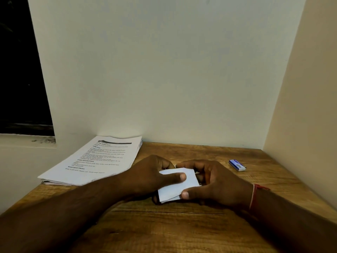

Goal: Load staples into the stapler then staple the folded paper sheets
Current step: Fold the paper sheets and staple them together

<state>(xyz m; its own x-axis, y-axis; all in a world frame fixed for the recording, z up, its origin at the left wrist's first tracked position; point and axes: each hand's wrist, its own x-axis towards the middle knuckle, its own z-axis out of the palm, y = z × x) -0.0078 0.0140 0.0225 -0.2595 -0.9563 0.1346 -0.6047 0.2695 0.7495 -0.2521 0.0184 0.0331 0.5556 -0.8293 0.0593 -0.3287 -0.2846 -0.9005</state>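
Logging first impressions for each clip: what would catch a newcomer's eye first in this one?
Both hands meet at the table's centre, the left hand and right hand pinching a small folded paper between thumbs and fingers. A stack of printed sheets lies at the far left against the wall, and a small blue-and-white box sits alone on the wooden table to the right.

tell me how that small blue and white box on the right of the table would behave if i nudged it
The small box lies flat on its broad face on the wooden table, so it would likely slide rather than tip or roll. It looks like thin cardboard, so probably light and easily dented. Its contents cannot be seen.
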